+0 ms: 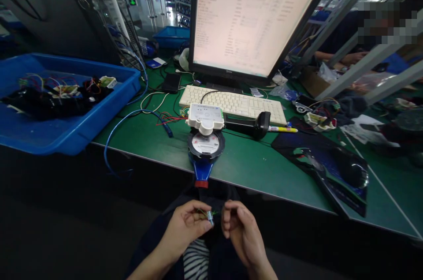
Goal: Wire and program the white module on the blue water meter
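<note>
Over my lap, my left hand pinches a small light-blue connector between thumb and fingertips. Thin green and yellow wires stick out around it. Just to its right is my right hand, half curled, thumb away from the fingers, with nothing visible in it. Beyond both hands, a blue water meter with a round dial stands at the bench edge, its red-ringed end toward me. A white plastic module sits on top of the meter, red wires running out to its left.
On the green bench are a keyboard, a black barcode scanner, a yellow marker and a dark plastic bag. A monitor stands behind. Left is a blue bin; a blue cable droops over the edge. A co-worker's hand shows far right.
</note>
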Motion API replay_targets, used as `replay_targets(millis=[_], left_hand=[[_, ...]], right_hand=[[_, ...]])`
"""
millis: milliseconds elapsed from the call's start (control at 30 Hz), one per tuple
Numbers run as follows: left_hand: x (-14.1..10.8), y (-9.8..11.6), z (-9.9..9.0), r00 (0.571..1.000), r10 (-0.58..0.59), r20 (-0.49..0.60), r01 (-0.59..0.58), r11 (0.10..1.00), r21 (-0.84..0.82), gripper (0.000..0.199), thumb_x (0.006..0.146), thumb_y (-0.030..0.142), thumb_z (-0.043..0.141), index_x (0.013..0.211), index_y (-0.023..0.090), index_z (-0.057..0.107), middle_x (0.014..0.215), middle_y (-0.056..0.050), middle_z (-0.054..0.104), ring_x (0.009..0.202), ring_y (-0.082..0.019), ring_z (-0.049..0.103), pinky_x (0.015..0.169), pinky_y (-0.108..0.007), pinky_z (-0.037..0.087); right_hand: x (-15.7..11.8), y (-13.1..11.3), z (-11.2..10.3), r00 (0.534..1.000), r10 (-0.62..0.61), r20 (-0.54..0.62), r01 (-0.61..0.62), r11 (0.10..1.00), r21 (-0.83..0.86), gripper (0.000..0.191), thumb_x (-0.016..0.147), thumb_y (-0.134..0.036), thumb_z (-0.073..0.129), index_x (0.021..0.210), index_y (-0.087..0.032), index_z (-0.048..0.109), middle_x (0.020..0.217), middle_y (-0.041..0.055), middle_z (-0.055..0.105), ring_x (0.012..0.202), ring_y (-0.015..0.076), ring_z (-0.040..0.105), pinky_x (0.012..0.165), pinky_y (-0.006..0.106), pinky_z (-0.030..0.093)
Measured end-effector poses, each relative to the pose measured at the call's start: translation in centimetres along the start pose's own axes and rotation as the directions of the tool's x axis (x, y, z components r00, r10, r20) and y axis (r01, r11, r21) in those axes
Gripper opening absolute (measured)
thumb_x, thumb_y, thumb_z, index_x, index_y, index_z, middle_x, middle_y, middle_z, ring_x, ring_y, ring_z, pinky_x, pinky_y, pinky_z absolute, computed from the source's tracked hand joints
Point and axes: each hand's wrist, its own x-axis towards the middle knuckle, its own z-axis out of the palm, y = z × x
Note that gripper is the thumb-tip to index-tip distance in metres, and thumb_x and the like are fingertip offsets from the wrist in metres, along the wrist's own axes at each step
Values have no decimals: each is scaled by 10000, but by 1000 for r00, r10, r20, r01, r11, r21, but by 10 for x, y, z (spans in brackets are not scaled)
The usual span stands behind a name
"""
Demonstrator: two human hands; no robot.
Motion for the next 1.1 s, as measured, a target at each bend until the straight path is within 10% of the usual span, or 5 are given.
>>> replay_targets(millis=[500,900,1100], left_hand=[[-1,-5,-1,997,25,77,-13,987,-161,233,625,185,792,832,174,685,720,2,733,671,-80,671,658,-152,497],[-5,-4,1,962,130,238,-82,976,-202,185,686,118,738,849,199,704,781,6,714,718,-89,686,695,-154,512],[-6,-4,4,952,127,277,-61,971,-233,184,698,125,730,860,208,704,790,-1,723,721,-88,687,686,-147,505]], right_hand=[[-8,-2,-4,922,-177,344,274,927,-256,201,819,-424,625,813,-229,671,690,10,508,606,140,474,550,246,394],[-15,-22,8,899,-322,297,433,756,-490,214,802,-272,619,635,-194,510,652,-11,438,611,144,436,555,261,335],[-18,-20,12,915,-302,268,388,840,-379,221,809,-226,611,628,-189,491,665,-25,438,550,107,464,507,232,384]])
